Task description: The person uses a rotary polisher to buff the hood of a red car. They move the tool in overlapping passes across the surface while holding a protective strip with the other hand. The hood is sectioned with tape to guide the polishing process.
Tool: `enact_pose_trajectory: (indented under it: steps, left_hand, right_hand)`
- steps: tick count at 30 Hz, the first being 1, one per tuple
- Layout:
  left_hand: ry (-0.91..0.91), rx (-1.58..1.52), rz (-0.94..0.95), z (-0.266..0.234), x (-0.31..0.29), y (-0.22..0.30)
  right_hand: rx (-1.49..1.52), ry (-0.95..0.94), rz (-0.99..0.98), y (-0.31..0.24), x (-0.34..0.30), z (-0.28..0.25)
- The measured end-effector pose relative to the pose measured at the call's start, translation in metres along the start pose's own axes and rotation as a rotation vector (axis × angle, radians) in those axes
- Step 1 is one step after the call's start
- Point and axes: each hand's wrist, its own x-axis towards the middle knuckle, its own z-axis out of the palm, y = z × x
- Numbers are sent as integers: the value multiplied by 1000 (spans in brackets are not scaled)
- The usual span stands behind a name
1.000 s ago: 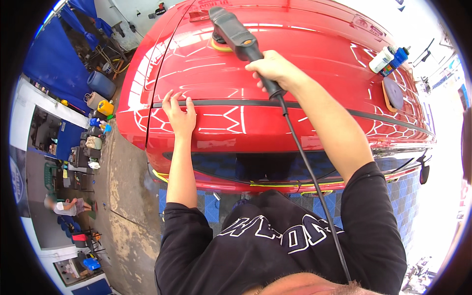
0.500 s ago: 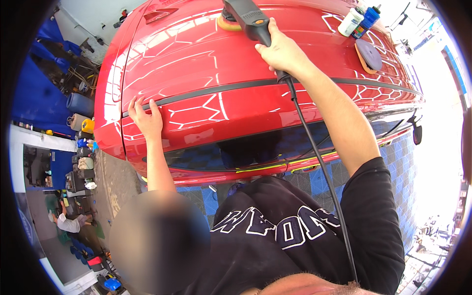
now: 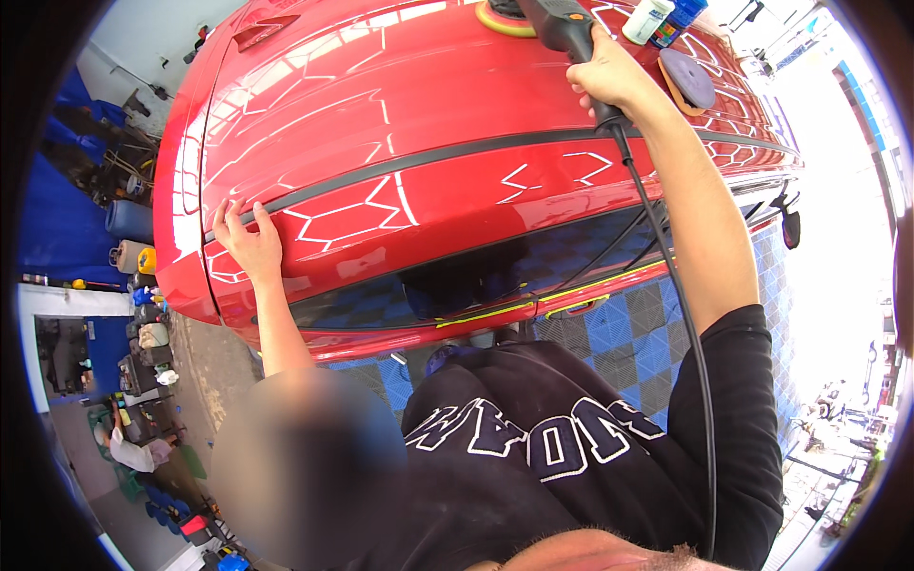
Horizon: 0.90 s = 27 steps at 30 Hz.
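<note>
Right hand (image 3: 609, 81) is wrapped tight around the polisher (image 3: 557, 19) handle on the red car roof (image 3: 381, 114). Left hand (image 3: 248, 243), fingers spread, rests flat at the roof's edge beside the black trim strip (image 3: 457, 157).

My right hand (image 3: 609, 81) has pushed the polisher (image 3: 557, 19) and its yellow pad (image 3: 503, 19) up to the frame's top edge. My left hand (image 3: 249, 243) slid to the left, flat on the red car roof (image 3: 381, 124).
</note>
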Motion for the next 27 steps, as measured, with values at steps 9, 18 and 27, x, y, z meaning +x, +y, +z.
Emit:
enact_pose_trajectory:
  steps: [9,18,27]
  left_hand:
    - [-6,4,-19,-1,0,0]
    - [-15,7,-44,0,2,-1]
    - [26,-16,-27,-1,3,0]
  right_hand:
    - [85,63,98,7,14,-5]
    - [96,0,73,-8,22,-7]
    - [77,-139,-21,-55,22,26]
